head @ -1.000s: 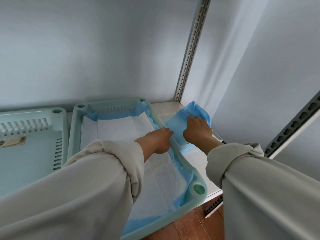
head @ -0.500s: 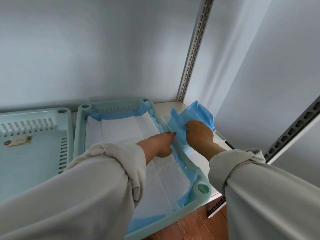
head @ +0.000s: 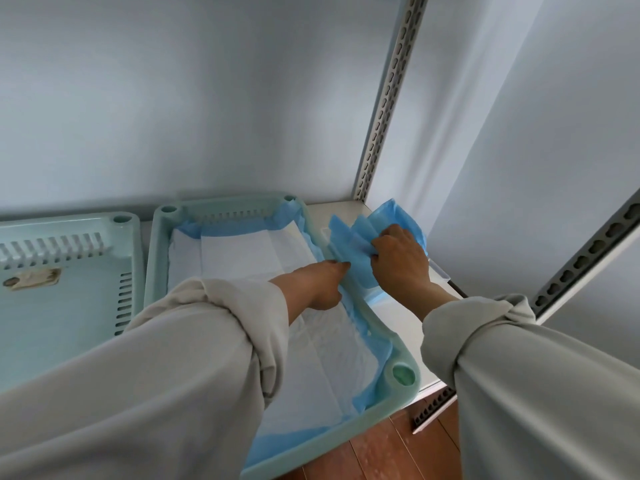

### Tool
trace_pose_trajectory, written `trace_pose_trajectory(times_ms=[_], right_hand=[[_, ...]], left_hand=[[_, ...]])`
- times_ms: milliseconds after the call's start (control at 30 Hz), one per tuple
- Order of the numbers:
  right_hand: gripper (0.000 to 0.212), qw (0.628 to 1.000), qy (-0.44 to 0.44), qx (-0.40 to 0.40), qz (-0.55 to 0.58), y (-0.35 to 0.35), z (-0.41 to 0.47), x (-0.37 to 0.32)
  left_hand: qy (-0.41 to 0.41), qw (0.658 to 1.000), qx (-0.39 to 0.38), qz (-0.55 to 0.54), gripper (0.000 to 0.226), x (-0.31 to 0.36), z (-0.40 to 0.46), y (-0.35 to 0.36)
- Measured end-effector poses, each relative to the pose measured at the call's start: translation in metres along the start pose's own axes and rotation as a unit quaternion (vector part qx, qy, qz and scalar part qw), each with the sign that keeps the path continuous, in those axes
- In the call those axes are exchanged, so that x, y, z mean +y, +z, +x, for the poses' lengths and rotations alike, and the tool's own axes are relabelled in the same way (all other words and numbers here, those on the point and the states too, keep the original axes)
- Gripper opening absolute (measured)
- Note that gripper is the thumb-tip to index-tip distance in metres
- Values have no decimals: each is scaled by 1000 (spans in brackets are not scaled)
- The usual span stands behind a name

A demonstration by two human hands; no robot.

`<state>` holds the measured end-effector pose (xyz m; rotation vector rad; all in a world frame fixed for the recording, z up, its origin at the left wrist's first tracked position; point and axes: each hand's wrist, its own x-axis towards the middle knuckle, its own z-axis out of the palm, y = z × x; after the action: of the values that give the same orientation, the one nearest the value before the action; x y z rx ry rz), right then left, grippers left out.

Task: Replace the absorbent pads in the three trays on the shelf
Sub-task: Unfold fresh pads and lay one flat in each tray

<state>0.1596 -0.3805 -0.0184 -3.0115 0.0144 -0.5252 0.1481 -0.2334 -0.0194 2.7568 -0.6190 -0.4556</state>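
The right hand [head: 398, 258] grips a folded pad [head: 349, 249]; the left hand [head: 318, 284], fingers loose and empty, presses the tray [head: 403, 379] liner. Tugging may drag that liner askew.

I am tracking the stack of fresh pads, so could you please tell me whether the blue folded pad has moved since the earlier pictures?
Yes. The right hand has lifted the blue folded pad up off the shelf beside the lined tray.

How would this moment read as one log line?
right hand: grips folded blue pad | left hand: open, at lined tray rim | left tray: unlined
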Motion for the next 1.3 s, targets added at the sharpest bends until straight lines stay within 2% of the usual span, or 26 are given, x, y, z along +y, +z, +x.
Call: trace_pose_trajectory(times_ms=[67, 133, 200, 333, 400, 500, 600, 667, 867, 967, 1067, 1233, 1300], right_hand=[[26, 999, -42, -8, -9, 0, -4, -3], [25, 999, 6, -40, 14, -2, -6, -5], [26, 995, 70, -39, 55, -8, -7, -6], [27, 968, 100, 138, 182, -33, -12, -21], [26, 945, 119, 173, 252, -49, -11, -33], [23, 922, 134, 150, 331, -75, -10, -58], [17, 918, 120, 116, 360, -98, -16, -92], [25, 914, 111, 93, 378, -111, -23, -117], [13, 899, 43, 18, 435, -127, -58, -208], [19, 851, 28, -28, 523, -116, -89, -250], [30, 816, 43, -63, 574, -95, -116, -278], [23, 767, 118, -124, 618, -57, -148, -305], [17, 768, 125, -136, 613, -50, -149, -310]], left_hand=[[-1, 1000, 1, -8, 64, 2, -2, -1], [-1, 1000, 1, -4, 65, 3, -6, -3], [-1, 1000, 5, 4, 67, 2, -10, -7], [-4, 1000, 26, 4, 65, -6, -31, -24], [-12, 999, 34, 5, 66, -10, -43, -34], [-19, 998, 63, 8, 68, -12, -69, -56], [-38, 994, 102, 11, 69, -18, -104, -79], [-56, 991, 121, 5, 70, -28, -130, -93], [-127, 978, 160, -31, 70, -80, -237, -109], [-151, 970, 182, -62, 70, -104, -285, -93], [-194, 962, 175, -79, 84, -131, -312, -69], [-233, 951, 178, -94, 93, -170, -319, -36], [-236, 943, 198, -122, 87, -176, -313, -23]])
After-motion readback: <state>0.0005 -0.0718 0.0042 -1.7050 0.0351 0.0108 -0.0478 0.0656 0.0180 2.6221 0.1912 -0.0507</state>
